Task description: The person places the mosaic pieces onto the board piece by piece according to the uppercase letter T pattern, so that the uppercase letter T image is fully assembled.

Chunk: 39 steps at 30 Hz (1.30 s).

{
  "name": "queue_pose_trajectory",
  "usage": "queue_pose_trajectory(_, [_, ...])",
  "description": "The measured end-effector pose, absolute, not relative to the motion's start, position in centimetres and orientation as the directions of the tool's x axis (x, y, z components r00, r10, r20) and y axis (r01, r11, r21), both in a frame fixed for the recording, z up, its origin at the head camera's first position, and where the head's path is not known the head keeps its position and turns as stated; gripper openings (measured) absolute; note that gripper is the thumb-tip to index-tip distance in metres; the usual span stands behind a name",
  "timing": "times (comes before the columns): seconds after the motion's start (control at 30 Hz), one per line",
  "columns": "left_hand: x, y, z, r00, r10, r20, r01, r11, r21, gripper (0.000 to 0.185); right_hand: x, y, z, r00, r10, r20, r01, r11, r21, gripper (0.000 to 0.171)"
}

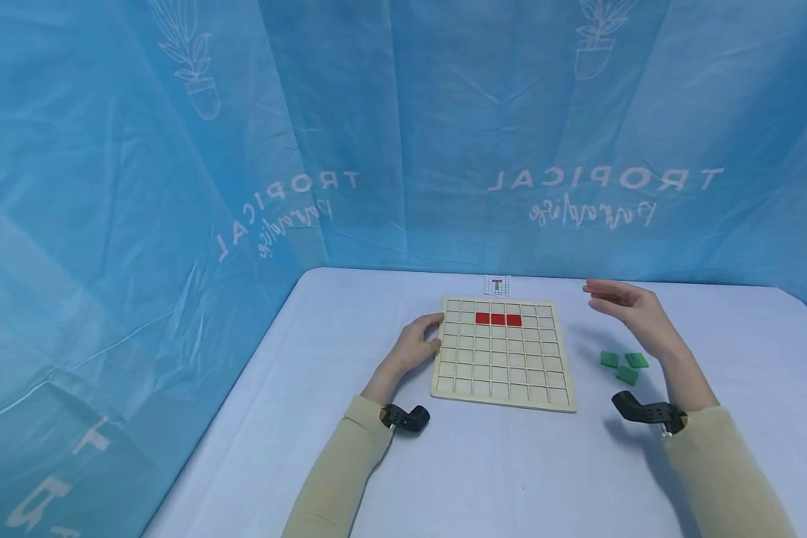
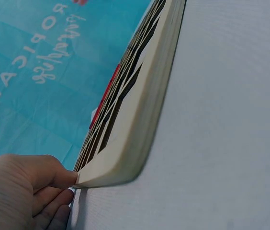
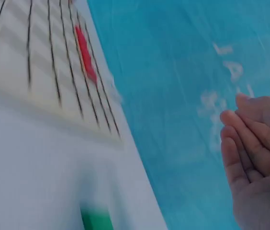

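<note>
Both hands are well apart, one either side of the wooden grid board [image 1: 504, 353]. The left hand [image 1: 418, 342] rests at the board's nine o'clock edge, thumb on top of the rim and fingers curled beneath it in the left wrist view — a light pinch on the frame. The right hand [image 1: 628, 308] hangs in the air off the board's two o'clock corner, fingers straight and together, palm turned inward, holding nothing.

Three red tiles [image 1: 498, 319] sit in a row near the board's twelve o'clock side, their long axis running from nine to three. Three green tiles [image 1: 624, 364] lie loose on the white table [image 1: 255, 418], at roughly four o'clock from the board and just below the right wrist — far nearer that hand than the left. A small printed card [image 1: 497, 285] lies just beyond the board's far edge, at twelve o'clock.
</note>
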State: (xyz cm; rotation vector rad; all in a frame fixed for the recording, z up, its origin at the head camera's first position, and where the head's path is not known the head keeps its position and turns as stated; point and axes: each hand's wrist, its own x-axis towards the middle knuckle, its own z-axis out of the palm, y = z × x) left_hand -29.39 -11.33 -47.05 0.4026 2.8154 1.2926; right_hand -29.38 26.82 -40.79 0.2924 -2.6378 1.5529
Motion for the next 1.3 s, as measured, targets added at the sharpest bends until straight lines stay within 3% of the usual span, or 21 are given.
queue_pose_trajectory(0.13, [-29.4,-11.3,-47.0,-0.965,0.245,0.093,0.231,0.623,0.747,0.053,-27.3,30.5,-41.1,-0.986,-0.113,0.122,-0.164,0.531,-0.832,0.062])
queue_pose_trajectory(0.27, [-29.3,-11.2,-47.1,-0.966,0.239,0.096,0.228,0.623,0.748,0.053,-25.8,33.3,-42.4,-0.988,-0.129,0.081,-0.135,0.492,-0.86,0.06])
queue_pose_trajectory(0.57, [-29.4,-11.2,-47.3,-0.965,0.245,0.089,0.227,0.622,0.749,0.053,-24.1,36.6,-45.9,-0.986,-0.145,0.084,-0.147,0.506,-0.85,0.056])
queue_pose_trajectory(1.3, [-29.7,-11.4,-47.6,-0.961,0.251,0.113,0.249,0.622,0.742,0.053,-23.4,36.2,-48.0,-0.951,-0.203,0.234,-0.309,0.663,-0.682,0.043])
